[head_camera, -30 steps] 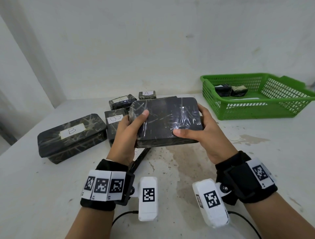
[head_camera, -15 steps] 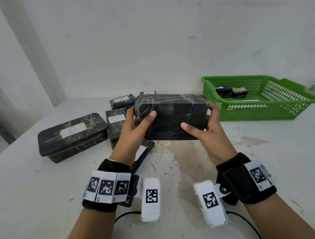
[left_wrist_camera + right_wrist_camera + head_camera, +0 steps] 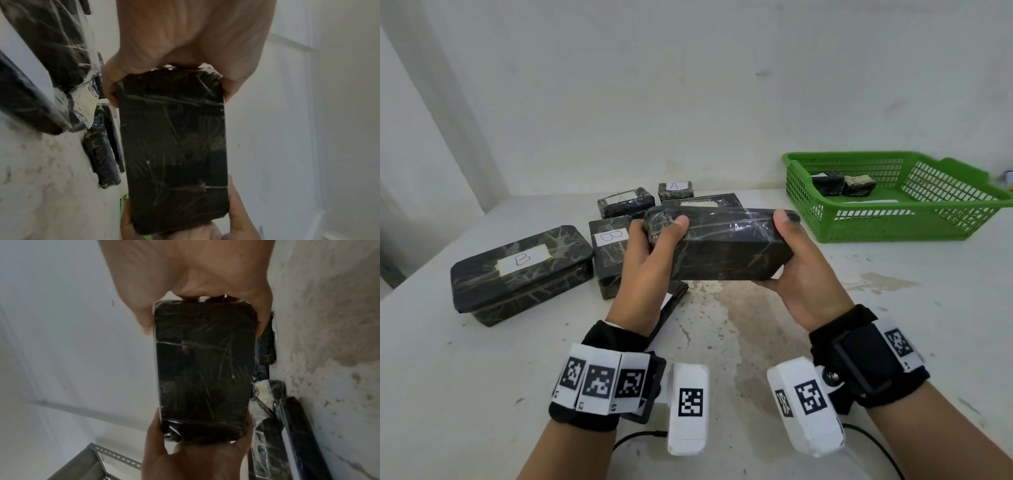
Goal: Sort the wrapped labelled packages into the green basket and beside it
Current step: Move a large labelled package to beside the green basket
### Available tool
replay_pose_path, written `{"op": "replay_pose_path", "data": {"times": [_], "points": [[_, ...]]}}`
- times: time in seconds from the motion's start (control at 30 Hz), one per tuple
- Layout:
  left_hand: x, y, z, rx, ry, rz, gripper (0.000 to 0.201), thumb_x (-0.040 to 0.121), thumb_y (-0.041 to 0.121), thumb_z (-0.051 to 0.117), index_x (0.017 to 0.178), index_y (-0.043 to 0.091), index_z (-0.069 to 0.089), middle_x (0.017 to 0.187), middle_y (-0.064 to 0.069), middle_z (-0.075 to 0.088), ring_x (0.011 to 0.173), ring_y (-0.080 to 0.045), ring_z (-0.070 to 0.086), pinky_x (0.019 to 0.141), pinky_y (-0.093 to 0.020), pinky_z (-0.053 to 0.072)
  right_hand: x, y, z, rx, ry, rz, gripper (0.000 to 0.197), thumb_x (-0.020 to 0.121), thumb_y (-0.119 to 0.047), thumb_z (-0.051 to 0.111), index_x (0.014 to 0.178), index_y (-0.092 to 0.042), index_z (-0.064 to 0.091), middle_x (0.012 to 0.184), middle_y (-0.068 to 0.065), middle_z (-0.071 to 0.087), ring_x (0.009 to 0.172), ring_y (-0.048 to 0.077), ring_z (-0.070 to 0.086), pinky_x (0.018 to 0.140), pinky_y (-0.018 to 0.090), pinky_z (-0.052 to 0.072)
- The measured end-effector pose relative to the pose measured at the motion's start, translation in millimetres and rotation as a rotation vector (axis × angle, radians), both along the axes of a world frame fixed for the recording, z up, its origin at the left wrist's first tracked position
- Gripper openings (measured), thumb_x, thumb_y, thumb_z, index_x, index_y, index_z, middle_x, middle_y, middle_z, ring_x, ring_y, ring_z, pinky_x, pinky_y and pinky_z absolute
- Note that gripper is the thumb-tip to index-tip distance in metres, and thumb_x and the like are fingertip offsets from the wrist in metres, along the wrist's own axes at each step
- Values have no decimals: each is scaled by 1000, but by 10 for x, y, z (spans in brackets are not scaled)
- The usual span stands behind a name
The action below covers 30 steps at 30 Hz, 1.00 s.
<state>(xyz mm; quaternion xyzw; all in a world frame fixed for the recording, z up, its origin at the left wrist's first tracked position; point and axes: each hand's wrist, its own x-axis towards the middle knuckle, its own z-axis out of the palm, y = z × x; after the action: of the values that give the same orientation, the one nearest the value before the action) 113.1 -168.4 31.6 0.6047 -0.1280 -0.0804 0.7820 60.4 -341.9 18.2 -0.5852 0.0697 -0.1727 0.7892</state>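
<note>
Two hands hold one wrapped package (image 3: 726,246) clear of the white table (image 3: 482,394) in the head view: the left hand (image 3: 643,270) grasps its left end with the thumb over the top edge, and the right hand (image 3: 801,277) grasps its right end, thumb on top and palm under the lower corner. No label shows on the faces turned to the camera. Behind and left of it, on the table, lie a large package marked B (image 3: 520,270), a smaller package marked B (image 3: 609,253) partly behind the left hand, two packages marked A (image 3: 625,202) (image 3: 675,189), and another package (image 3: 702,202) just behind the held one. The green basket (image 3: 893,219) stands at the right rear, well apart from the hands, with two small dark packages (image 3: 842,183) inside. From the left wrist view, the left hand (image 3: 191,40) clasps the near end of the package (image 3: 174,154), fingers curled on either side, and the right hand (image 3: 236,211) holds the far end; other wrapped packages (image 3: 102,154) lie at the left, blurred. From the right wrist view, the right hand (image 3: 185,272) clasps the near end of the package (image 3: 203,369) and the left hand (image 3: 195,459) cups the far end; what appears to be a grey metal rack (image 3: 92,464) shows at the bottom left, though the picture is too soft to be sure.
</note>
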Motion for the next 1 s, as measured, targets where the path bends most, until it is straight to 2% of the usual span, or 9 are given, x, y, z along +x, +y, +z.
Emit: {"op": "replay_pose_path", "data": {"times": [0.1, 0.17, 0.33, 0.4, 0.5, 0.6, 0.8, 0.87, 1.0], "points": [[34, 42, 7, -1, 15, -16, 103, 65, 69, 76, 147, 22, 36, 149, -1, 48, 133, -16, 49, 112, -48, 39, 14, 23, -3, 12, -40, -39, 63, 88, -47, 60, 137, -8, 49, 131, 7, 64, 115, 19, 63, 78, 36, 56], [39, 49, 21, 1, 20, -16, 125, 52, 78, 78, 153, 25, 27, 156, -1, 39, 139, -20, 43, 112, -52, 37, 3, 36, 18, -4, -55, -53, 63, 86, -43, 57, 135, -6, 49, 123, 7, 67, 106, 16, 66, 86, 43, 55], [35, 42, 8, 38, 50, 25, 130, 59, 69, 77, 157, 21, 7, 161, 1, 27, 143, -19, 36, 115, -49, 34, -23, 55, 42, -31, -34, -34, 76, 82, -61, 60, 136, -9, 48, 130, 6, 65, 116, 18, 64, 95, 46, 54], [50, 48, -5, 61, 44, 21, 133, 52, 76, 78, 157, 24, 16, 158, 0, 35, 140, -20, 41, 113, -49, 37, -28, 56, 54, -42, -26, -41, 80, 79, -63, 60, 136, -8, 49, 127, 7, 66, 114, 17, 65, 94, 46, 54], [64, 46, -18, 89, 18, -1, 112, 55, 74, 75, 147, 23, 37, 142, 0, 54, 127, -20, 56, 107, -49, 44, -20, 35, 54, -49, -32, -56, 68, 83, -50, 58, 134, -7, 50, 123, 8, 69, 105, 16, 69, 91, 45, 55], [26, 26, -12, 100, 0, 9, 107, 55, 74, 76, 141, 21, 42, 136, 1, 60, 122, -20, 59, 104, -49, 47, -24, 14, 64, -63, -43, -60, 62, 86, -46, 57, 133, -6, 50, 120, 9, 69, 101, 16, 69, 88, 44, 55], [1, -10, -2, 76, -16, 35, 76, 66, 50, 80, 127, 15, 53, 120, -2, 69, 109, -19, 67, 99, -48, 52, -27, 51, 51, -61, -33, -60, 72, 78, -53, 67, 134, -12, 50, 121, 2, 70, 107, 16, 69, 92, 46, 53], [10, -14, -36, 100, -66, 48, 79, 65, 57, 83, 128, 18, 53, 122, 0, 69, 113, -20, 66, 100, -49, 50, -41, 49, 48, -67, -45, -89, 65, 73, -46, 74, 127, -15, 55, 116, 1, 72, 105, 16, 70, 89, 43, 55], [-20, -55, -72, 118, -67, 36, 117, 48, 81, 77, 142, 22, 42, 142, -16, 52, 130, -31, 52, 107, -52, 43, -54, -10, 50, -65, -68, -94, 28, 84, -23, 71, 109, -21, 60, 102, -3, 75, 94, 13, 72, 77, 32, 56]]}}
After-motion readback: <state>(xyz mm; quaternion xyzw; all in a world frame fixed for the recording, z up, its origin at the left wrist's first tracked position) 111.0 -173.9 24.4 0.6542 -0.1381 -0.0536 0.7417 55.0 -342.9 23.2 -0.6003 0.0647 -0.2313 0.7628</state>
